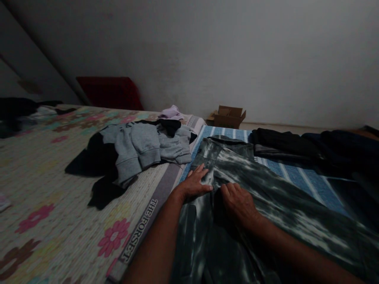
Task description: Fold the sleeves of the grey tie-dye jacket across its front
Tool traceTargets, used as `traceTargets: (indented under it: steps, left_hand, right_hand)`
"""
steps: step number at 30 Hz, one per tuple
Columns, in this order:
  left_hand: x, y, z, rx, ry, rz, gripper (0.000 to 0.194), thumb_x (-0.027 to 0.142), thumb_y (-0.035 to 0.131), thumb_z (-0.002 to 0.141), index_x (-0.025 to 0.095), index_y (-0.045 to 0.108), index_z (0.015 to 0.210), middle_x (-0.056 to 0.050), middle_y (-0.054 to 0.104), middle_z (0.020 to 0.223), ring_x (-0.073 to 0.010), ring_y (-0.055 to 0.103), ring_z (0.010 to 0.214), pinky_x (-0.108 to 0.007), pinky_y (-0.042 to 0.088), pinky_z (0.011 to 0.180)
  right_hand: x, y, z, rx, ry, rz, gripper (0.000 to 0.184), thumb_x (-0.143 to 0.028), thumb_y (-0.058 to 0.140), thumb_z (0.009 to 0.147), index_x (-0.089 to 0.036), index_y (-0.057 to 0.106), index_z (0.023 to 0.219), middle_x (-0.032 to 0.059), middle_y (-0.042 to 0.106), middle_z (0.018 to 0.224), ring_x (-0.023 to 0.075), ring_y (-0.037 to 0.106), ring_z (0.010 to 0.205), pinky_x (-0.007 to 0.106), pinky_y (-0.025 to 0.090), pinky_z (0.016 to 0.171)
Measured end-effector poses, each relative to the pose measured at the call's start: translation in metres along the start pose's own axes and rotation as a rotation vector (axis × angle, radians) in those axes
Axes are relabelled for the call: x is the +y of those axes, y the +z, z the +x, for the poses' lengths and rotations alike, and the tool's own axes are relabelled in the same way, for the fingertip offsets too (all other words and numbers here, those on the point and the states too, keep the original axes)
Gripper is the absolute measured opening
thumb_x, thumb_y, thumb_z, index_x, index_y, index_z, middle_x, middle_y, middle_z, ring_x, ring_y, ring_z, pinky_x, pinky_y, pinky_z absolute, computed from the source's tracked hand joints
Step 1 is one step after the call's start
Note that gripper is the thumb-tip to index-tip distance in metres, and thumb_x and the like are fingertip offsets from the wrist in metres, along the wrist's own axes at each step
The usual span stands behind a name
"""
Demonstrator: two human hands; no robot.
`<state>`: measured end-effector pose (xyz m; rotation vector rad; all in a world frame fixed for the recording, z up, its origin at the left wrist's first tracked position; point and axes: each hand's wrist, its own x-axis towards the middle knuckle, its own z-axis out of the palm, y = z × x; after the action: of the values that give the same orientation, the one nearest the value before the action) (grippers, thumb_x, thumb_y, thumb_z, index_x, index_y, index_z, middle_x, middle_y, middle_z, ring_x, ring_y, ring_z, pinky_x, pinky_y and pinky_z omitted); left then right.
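Note:
A pair of grey, bleach-patterned jeans (266,197) lies spread over a blue striped sheet (296,177), waistband toward the far end. My left hand (195,182) lies flat on the jeans near the waistband, fingers stretched out. My right hand (238,203) rests beside it on the fabric, knuckles up and fingers curled down into a fold; what they grip is hidden.
A heap of grey and black clothes (139,152) sits to the left on a floral mat (53,205). Dark garments (310,148) lie at the far right. A lilac cloth (171,113), an open cardboard box (227,116) and a red object (109,92) stand by the wall.

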<state>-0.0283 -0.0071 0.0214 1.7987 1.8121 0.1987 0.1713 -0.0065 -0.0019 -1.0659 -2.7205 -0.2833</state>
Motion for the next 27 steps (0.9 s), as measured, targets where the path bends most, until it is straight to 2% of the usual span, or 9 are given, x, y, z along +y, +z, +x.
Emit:
traceTargets:
  steps: [8, 14, 18, 27]
  left_hand:
    - [0.002, 0.002, -0.001, -0.013, -0.008, 0.017, 0.087, 0.052, 0.059, 0.075, 0.015, 0.029, 0.147, -0.012, 0.003, 0.158, -0.0264, 0.004, 0.145, -0.042, 0.005, 0.116]
    - [0.001, 0.014, 0.004, 0.028, -0.011, 0.065, 0.093, 0.050, 0.063, 0.071, 0.017, 0.025, 0.149, -0.012, 0.001, 0.158, -0.0278, -0.001, 0.145, -0.044, 0.001, 0.116]
    - [0.002, 0.015, 0.004, 0.033, -0.021, 0.070, 0.094, 0.050, 0.064, 0.070, 0.018, 0.024, 0.148, -0.012, 0.000, 0.158, -0.0283, 0.000, 0.145, -0.044, 0.002, 0.116]
    - [0.007, 0.007, 0.000, -0.008, -0.020, 0.026, 0.086, 0.049, 0.060, 0.075, 0.015, 0.028, 0.148, -0.013, 0.001, 0.158, -0.0269, 0.000, 0.145, -0.042, 0.001, 0.116]
  right_hand:
    - [0.000, -0.007, 0.009, -0.123, 0.106, 0.052, 0.019, -0.008, 0.046, 0.087, -0.018, 0.061, 0.092, 0.0097, 0.064, 0.091, 0.0222, 0.060, 0.083, 0.028, 0.036, 0.055]
    - [0.008, -0.001, 0.007, -0.056, 0.217, 0.121, 0.014, -0.012, 0.050, 0.085, -0.020, 0.060, 0.085, 0.0070, 0.063, 0.086, 0.0195, 0.059, 0.081, 0.026, 0.032, 0.054]
    - [0.007, 0.002, 0.005, 0.012, 0.212, 0.112, 0.013, -0.012, 0.050, 0.083, -0.022, 0.058, 0.081, 0.0058, 0.062, 0.084, 0.0188, 0.057, 0.079, 0.026, 0.031, 0.054]
    - [0.012, -0.001, 0.008, -0.086, 0.217, 0.125, 0.014, -0.016, 0.049, 0.088, -0.020, 0.063, 0.087, 0.0065, 0.065, 0.087, 0.0189, 0.060, 0.081, 0.026, 0.030, 0.054]
